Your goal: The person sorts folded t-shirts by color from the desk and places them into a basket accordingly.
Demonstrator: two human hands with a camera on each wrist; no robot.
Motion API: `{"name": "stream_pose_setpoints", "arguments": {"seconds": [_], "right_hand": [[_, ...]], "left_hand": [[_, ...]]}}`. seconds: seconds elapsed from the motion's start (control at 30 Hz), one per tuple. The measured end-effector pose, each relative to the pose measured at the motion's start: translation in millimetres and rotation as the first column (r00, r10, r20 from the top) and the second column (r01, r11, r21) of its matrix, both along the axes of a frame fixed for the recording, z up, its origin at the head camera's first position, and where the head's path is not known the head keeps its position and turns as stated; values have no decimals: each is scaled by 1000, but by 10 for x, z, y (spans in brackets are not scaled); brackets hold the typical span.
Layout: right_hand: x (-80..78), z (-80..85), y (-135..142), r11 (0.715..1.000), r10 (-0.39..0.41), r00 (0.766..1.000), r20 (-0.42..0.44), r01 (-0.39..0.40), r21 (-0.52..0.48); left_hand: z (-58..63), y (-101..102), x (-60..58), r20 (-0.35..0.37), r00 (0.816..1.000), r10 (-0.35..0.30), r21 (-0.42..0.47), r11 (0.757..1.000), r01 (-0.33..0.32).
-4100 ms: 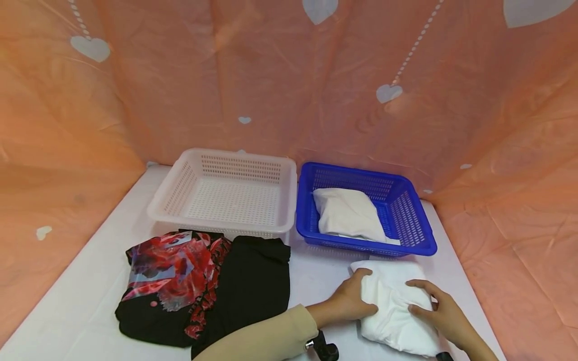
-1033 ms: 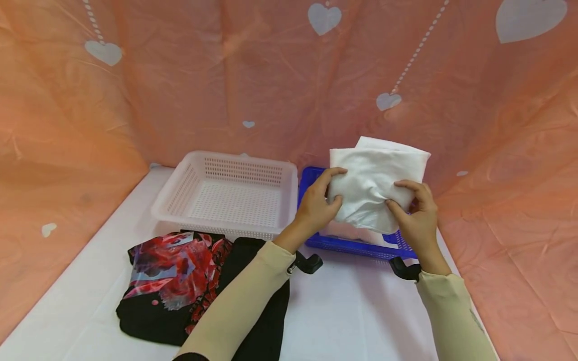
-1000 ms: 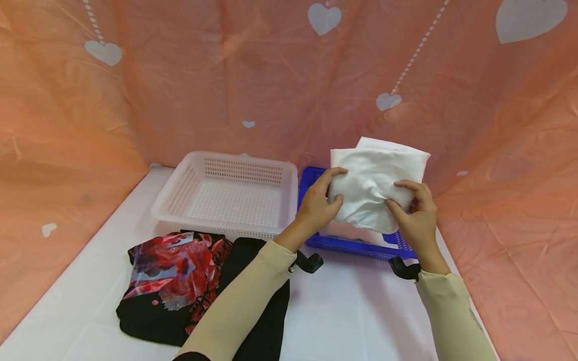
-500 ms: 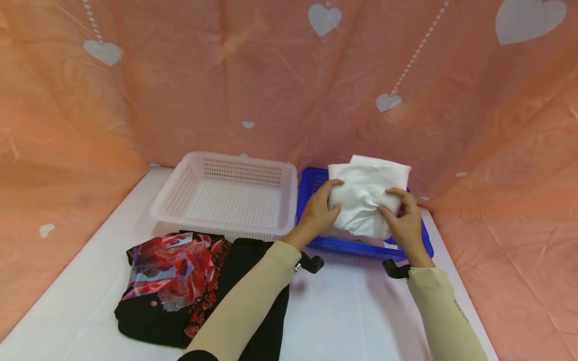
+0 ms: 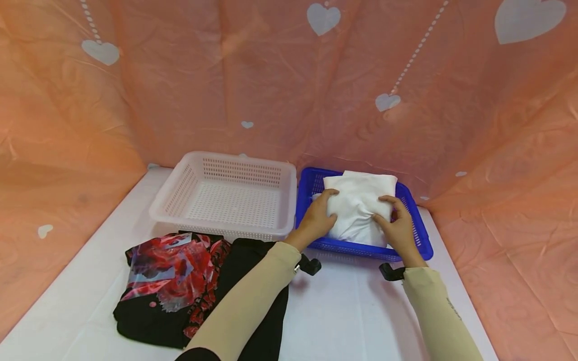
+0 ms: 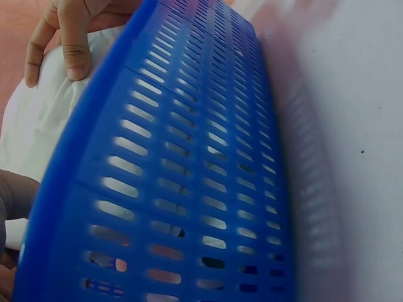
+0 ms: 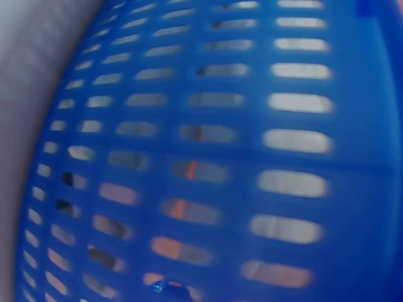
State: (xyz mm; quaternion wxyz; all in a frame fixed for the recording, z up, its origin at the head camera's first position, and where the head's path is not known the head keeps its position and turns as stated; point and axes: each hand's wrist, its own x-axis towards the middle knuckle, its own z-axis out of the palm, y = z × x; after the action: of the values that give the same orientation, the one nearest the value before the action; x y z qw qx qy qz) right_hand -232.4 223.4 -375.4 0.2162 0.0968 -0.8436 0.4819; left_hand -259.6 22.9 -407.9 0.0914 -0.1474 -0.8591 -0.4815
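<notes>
A folded white garment (image 5: 356, 200) is between my two hands, down in the blue basket (image 5: 417, 225) at the right. My left hand (image 5: 318, 215) grips its left side, thumb and fingers on the cloth. The right hand (image 5: 397, 225) pinches the right side, with a crease bunched near the thumb. Beneath it, the other white cloth in the basket is almost wholly hidden. The left wrist view has the slotted basket wall (image 6: 189, 145) in front, with fingers and white cloth (image 6: 38, 119) beyond the rim. Only blue basket wall (image 7: 208, 151) fills most of the right wrist view.
A white slotted basket (image 5: 221, 228) stands left of the blue one. Nearer lie a folded black garment with a red print (image 5: 171, 281) and a folded plain black one (image 5: 253, 271), partly under the left sleeve. An orange curtain (image 5: 271, 75) backs the white table (image 5: 334, 311).
The white garment was lifted from the table in front of the blue basket, raised over it, then lowered into it. Both hands moved down with it, still holding it.
</notes>
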Motion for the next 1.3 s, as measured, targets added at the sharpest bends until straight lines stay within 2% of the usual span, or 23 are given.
{"name": "stream_pose_setpoints", "arguments": {"seconds": [0.13,0.33,0.53,0.77,1.03,1.2,1.3], "right_hand": [[-75,-99,49,1000,9,1000,27,-9,14],[-301,-320,197,996,8,995,99,-16,83],[-437,-360,212,992,16,992,129,-32,119],[-497,-396,205,986,-1,973,233,-38,163],[-544,-431,220,975,1,961,276,-62,215],[-566,-438,238,965,21,939,344,-109,238],[-574,-438,221,965,12,941,337,-99,243]], "left_hand": [[-31,-7,-14,27,1000,-2,-14,1000,3],[-51,-5,-60,115,993,31,-70,997,-23],[-59,6,-129,173,983,62,-124,991,-41],[-51,16,-143,252,966,64,-171,985,-21],[-69,8,-128,246,967,66,-190,982,-18],[-53,18,-121,252,964,85,-198,980,-34],[-38,20,-107,263,959,104,-186,981,-55]]}}
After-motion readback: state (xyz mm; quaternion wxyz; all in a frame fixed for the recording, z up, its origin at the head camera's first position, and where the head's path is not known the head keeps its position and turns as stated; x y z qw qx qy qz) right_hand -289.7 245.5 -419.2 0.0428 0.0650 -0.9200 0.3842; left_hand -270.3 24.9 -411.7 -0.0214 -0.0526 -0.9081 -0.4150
